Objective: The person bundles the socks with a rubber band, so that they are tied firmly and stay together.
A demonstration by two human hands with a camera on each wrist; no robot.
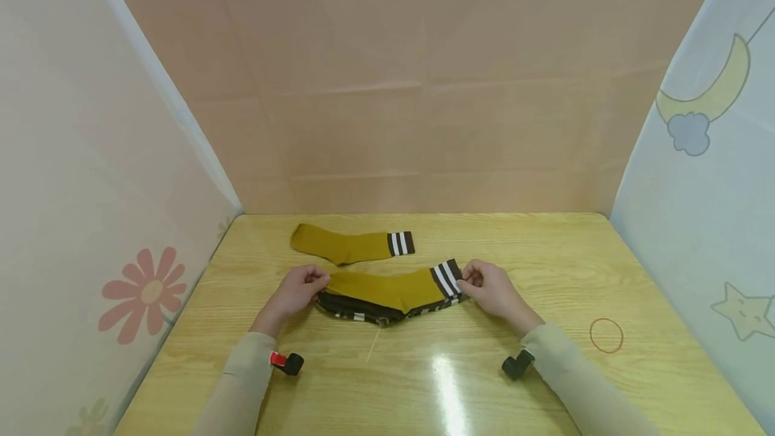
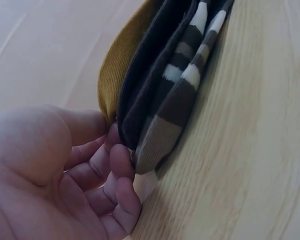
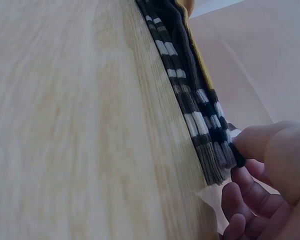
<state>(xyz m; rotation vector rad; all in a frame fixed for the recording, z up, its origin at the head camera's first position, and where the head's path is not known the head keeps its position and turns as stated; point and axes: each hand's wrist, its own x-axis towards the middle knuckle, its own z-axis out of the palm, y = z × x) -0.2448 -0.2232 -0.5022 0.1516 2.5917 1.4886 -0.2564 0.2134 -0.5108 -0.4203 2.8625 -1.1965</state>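
A mustard sock (image 1: 378, 286) with a dark, white-striped cuff lies atop a stack of socks at the middle of the table. Beneath it show a black sock (image 2: 152, 65) and dark socks with white and brown stripes (image 3: 172, 72). At the stack's left end, my left hand (image 1: 299, 288) pinches the toe of the mustard sock between thumb and forefinger, its other fingers curled near the lower socks. My right hand (image 1: 492, 288) pinches the top sock's cuff end at the right. Behind the stack, a second mustard sock (image 1: 354, 246) lies flat.
A thin reddish-brown ring (image 1: 607, 335) like a rubber band lies on the wooden table (image 1: 545, 254) at the right. Patterned panels stand along the left and right sides, and a brown sheet (image 1: 418, 86) covers the back. Both wrists wear small black cameras.
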